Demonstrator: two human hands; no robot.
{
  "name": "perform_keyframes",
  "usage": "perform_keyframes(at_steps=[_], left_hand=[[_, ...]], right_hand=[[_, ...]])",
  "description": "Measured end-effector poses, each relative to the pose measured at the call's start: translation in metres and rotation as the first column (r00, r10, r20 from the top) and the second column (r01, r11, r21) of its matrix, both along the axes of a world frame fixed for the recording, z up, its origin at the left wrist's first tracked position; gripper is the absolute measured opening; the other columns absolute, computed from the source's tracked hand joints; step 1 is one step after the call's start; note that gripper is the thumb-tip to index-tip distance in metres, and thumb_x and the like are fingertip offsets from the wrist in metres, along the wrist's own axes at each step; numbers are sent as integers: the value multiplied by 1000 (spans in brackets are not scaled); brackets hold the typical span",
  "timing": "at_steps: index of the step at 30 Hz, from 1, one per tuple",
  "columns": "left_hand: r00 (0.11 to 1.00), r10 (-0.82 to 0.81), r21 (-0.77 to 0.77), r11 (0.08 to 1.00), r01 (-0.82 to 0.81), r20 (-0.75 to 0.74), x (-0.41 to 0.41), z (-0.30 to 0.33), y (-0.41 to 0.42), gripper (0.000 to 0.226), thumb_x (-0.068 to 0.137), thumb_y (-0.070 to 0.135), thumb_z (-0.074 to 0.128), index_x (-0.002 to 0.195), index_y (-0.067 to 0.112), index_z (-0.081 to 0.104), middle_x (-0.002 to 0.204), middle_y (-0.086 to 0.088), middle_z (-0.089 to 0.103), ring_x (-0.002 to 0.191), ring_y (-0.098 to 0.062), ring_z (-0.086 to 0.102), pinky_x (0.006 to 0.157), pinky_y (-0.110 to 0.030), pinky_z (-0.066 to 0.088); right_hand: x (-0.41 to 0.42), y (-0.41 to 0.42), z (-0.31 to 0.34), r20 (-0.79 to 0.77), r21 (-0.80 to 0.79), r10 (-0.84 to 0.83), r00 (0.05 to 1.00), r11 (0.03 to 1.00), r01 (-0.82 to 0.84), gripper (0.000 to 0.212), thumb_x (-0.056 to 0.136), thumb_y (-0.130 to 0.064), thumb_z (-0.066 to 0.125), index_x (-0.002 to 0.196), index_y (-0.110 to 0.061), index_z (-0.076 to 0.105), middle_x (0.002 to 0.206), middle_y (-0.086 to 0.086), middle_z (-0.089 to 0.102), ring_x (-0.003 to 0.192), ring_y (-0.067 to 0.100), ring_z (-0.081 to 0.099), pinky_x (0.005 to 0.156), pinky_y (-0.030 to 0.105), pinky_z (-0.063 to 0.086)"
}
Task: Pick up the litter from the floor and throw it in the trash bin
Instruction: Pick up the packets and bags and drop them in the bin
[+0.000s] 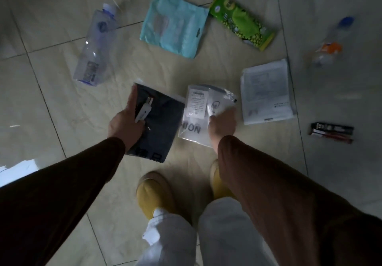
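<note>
Left hand (126,124) grips dark bag (159,125); right hand (222,124) at 3 o'clock apparently pinches clear bag (198,113).

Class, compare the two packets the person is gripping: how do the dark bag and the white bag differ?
The dark bag is near-black; the white bag is pale with a printed label. The left hand grips the dark bag, the right hand the white bag. The dark bag looks larger. Both are flat plastic packets.
</note>
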State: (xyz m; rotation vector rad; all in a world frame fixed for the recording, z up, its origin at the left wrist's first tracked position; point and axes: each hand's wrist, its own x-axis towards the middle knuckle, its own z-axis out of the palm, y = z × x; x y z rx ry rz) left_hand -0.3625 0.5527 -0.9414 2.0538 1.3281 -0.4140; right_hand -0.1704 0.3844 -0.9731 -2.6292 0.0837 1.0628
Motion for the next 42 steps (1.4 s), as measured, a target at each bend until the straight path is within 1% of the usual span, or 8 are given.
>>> perform_keyframes(at_steps=[2, 4, 11, 17, 26, 31, 38, 42], left_hand=[[995, 100, -21, 995, -99, 24, 11, 9, -1, 106, 84, 18, 66, 150, 49, -10, 108, -14, 70, 87, -37, 65, 74, -43, 51], [985, 165, -40, 986, -163, 44, 25, 14, -4, 101, 87, 19, 67, 155, 39, -4, 117, -13, 68, 95, -37, 64, 75, -39, 47], [975, 169, -156, 977, -146, 145, 94, 10, -25, 67, 84, 18, 68, 142, 28, 36, 108, 1, 64, 95, -27, 62, 75, -34, 44], [978, 89, -200, 978, -51, 187, 133, -17, -32, 59, 83, 18, 67, 134, 34, 40, 88, 13, 65, 79, -16, 60, 62, -27, 44], [985, 51, -190, 982, -19, 166, 149, -19, -45, 59, 83, 18, 67, 131, 37, 39, 89, 19, 62, 78, -8, 59, 62, -23, 42], [995, 71, -160, 985, -58, 75, 154, 5, -54, 31, 86, 23, 68, 110, 24, 48, 94, 4, 64, 84, -21, 61, 69, -33, 44], [989, 106, -172, 981, -88, 102, 155, 104, -84, 32, 89, 20, 66, 120, 17, 56, 107, -3, 66, 95, -24, 62, 84, -40, 51], [985, 95, -184, 981, -68, 143, 167, 176, -116, 34, 89, 19, 65, 122, 18, 56, 106, -3, 67, 92, -23, 62, 78, -35, 49]], right_hand=[[12, -14, 11, 7, 179, -30, 1000, 984, 28, 28, 93, -18, 62, 112, 2, 66, 113, 20, 72, 111, 38, 67, 97, 44, 52], [33, -31, 24, 16, 232, 38, 999, 972, -40, 27, 96, -25, 64, 87, 0, 60, 97, 17, 65, 102, 37, 63, 92, 43, 48], [143, -88, 34, 94, -94, 176, 980, 981, -167, 43, 105, -26, 50, 126, 11, 55, 133, 32, 53, 126, 42, 50, 102, 41, 37], [165, -88, 8, 92, -189, 48, 995, 981, -30, 101, 76, -46, 87, 148, -2, 32, 151, 20, 37, 137, 39, 43, 107, 43, 42], [154, -94, -4, 67, -154, -69, 995, 985, 78, 65, 79, -46, 84, 124, -11, 52, 126, 9, 67, 122, 34, 61, 106, 45, 45], [128, -105, 7, -83, 158, -302, 950, 937, 311, 26, 92, -24, 73, 113, -10, 72, 111, 7, 76, 107, 28, 72, 98, 43, 56], [110, -160, 105, -75, 231, -267, 961, 933, 277, 26, 100, -27, 62, 77, -16, 57, 71, -9, 59, 64, 9, 58, 46, 9, 36], [112, -203, 191, -67, 290, -306, 950, 905, 312, 11, 98, -22, 62, 92, -12, 65, 84, -2, 68, 73, 12, 64, 60, 21, 45]])
